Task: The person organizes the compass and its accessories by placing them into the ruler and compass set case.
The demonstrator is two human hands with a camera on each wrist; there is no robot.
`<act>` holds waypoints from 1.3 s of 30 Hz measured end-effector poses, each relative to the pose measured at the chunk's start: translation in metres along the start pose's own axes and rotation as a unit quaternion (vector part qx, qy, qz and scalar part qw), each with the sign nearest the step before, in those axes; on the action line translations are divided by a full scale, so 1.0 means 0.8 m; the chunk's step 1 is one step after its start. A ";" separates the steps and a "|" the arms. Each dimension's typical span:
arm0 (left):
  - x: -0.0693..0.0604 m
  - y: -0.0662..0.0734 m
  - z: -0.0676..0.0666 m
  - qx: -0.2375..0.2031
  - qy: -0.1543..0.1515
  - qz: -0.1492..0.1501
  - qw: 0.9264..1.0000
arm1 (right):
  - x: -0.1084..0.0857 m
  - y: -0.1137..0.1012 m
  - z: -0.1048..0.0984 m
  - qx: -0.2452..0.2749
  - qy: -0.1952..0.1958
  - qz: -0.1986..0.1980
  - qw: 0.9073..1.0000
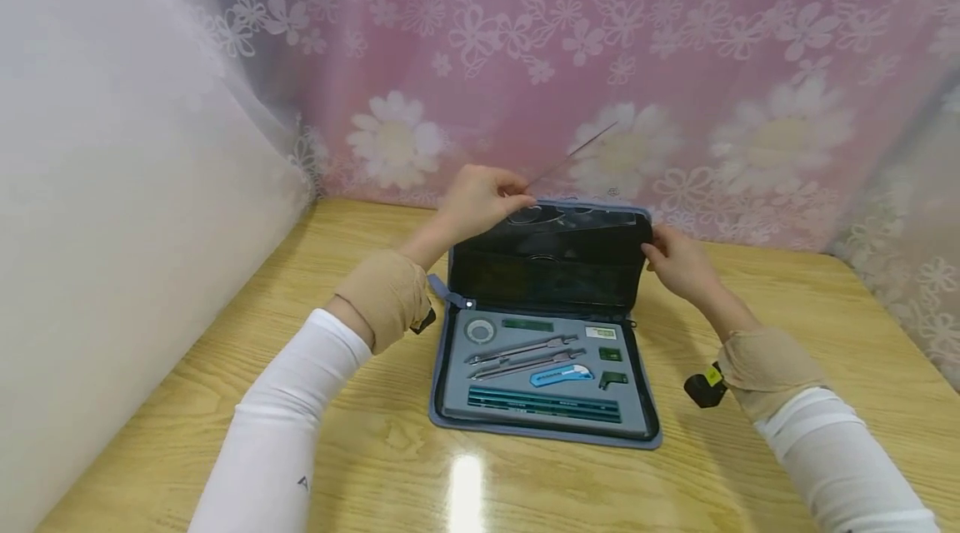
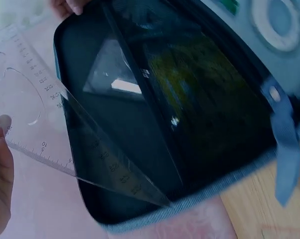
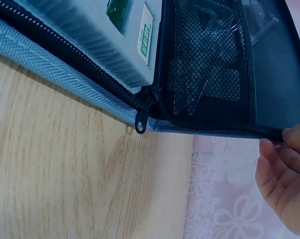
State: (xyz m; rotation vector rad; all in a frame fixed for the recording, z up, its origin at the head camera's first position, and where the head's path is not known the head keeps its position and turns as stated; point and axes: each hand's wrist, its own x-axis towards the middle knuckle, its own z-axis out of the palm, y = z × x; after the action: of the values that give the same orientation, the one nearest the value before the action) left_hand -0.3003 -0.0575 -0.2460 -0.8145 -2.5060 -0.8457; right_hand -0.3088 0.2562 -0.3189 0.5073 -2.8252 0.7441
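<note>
A zippered drawing-set case (image 1: 546, 436) lies unfolded on the table, its dark lid (image 1: 480, 254) raised at the back. My left hand (image 1: 480, 201), above the lid's upper left edge, pinches a clear triangle ruler (image 2: 43, 94). Scale marks and a curved cutout show on the ruler in the left wrist view; one corner of it overlaps the lid. At the lid's right edge, my right hand (image 1: 678, 262) grips the rim between thumb and fingers. Other clear plastic pieces sit behind the lid's mesh pocket (image 3: 207, 59).
A grey tray (image 1: 517, 425) in the case holds a tape roll (image 1: 480, 331), two compasses (image 1: 525, 350), a blue utility knife (image 1: 561, 375), green pencils (image 1: 543, 404), an eraser (image 1: 600, 333) and small green pieces. Behind the table hangs a pink floral curtain (image 1: 495, 58).
</note>
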 end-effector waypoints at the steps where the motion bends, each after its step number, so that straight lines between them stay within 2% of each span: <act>1: 0.003 0.002 0.004 -0.002 -0.001 -0.002 1.000 | 0.000 0.000 0.000 0.001 -0.001 0.001 1.000; 5: 0.014 0.011 0.012 -0.027 0.002 -0.014 1.000 | 0.000 0.001 0.001 0.002 0.005 -0.003 1.000; 9: 0.025 0.017 0.018 -0.047 0.008 -0.011 0.999 | 0.000 0.002 0.000 0.002 0.018 -0.011 1.000; 13: 0.032 0.011 0.026 -0.042 0.001 -0.016 0.999 | 0.000 0.001 0.000 0.005 0.019 -0.014 1.000; 16: 0.034 0.003 0.032 -0.040 -0.008 -0.036 0.999 | 0.000 0.001 0.000 0.006 0.015 -0.011 1.000; 22: 0.037 -0.007 0.038 -0.039 -0.039 -0.073 0.996 | 0.000 0.003 0.000 0.002 0.016 -0.009 1.000; 31: 0.044 -0.006 0.050 -0.033 -0.124 -0.090 0.988 | 0.002 0.007 0.000 0.010 0.013 -0.007 1.000; 39: 0.040 -0.008 0.070 -0.014 -0.133 -0.073 0.988 | 0.005 0.012 0.000 0.005 0.015 -0.009 1.000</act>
State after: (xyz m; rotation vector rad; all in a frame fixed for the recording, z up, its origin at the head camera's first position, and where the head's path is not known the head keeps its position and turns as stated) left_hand -0.3376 -0.0127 -0.2745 -0.8063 -2.8224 -0.8729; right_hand -0.3158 0.2631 -0.3219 0.5186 -2.7859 0.7552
